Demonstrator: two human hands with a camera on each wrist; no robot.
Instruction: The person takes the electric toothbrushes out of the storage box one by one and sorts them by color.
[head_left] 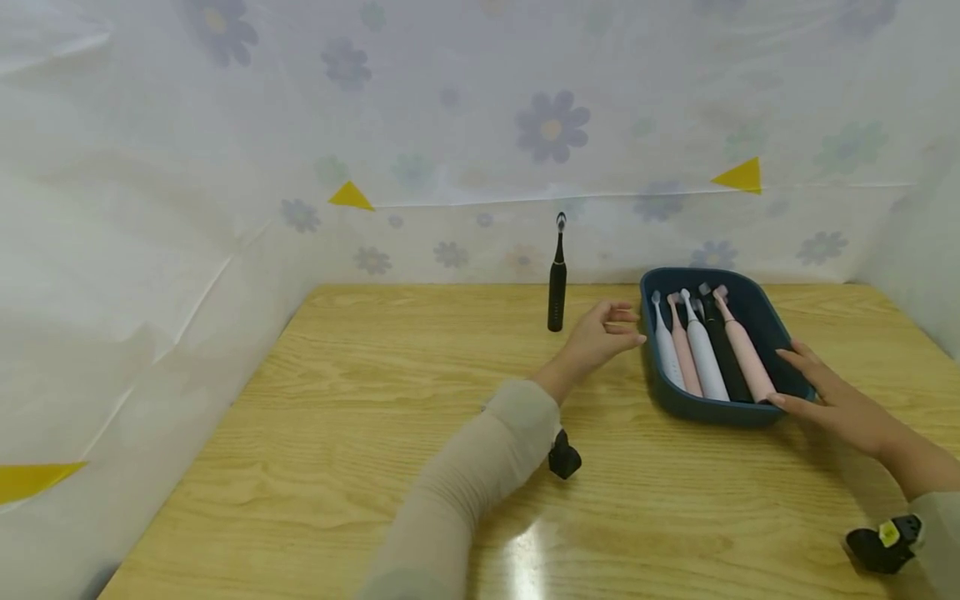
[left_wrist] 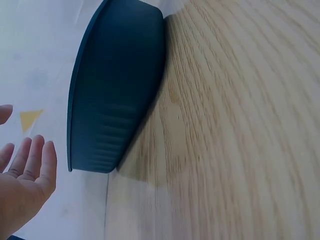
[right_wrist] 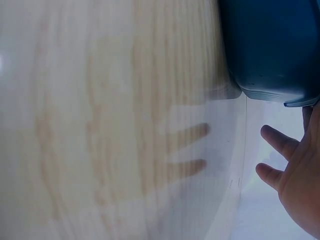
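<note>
A dark blue bin (head_left: 716, 410) sits toward the right of the table, holding several electric toothbrushes in white, pink and black. Nearest its right side is a pink toothbrush (head_left: 750, 362), beside a black one (head_left: 724, 354). My left hand (head_left: 600, 337) hovers by the bin's left wall, fingers loosely extended and holding nothing; the left wrist view shows a gap between it and the bin. At the front right corner, my right hand (head_left: 840, 408) touches the rim with fingers spread and fairly straight. Left of the bin, a black electric toothbrush (head_left: 557, 296) stands upright on the table.
The wood-grain table (head_left: 337, 417) meets a flower-printed sheet (head_left: 450, 142) at the back. Yellow triangles (head_left: 742, 176) mark that sheet. Another white sheet (head_left: 135, 250) hangs along the left side.
</note>
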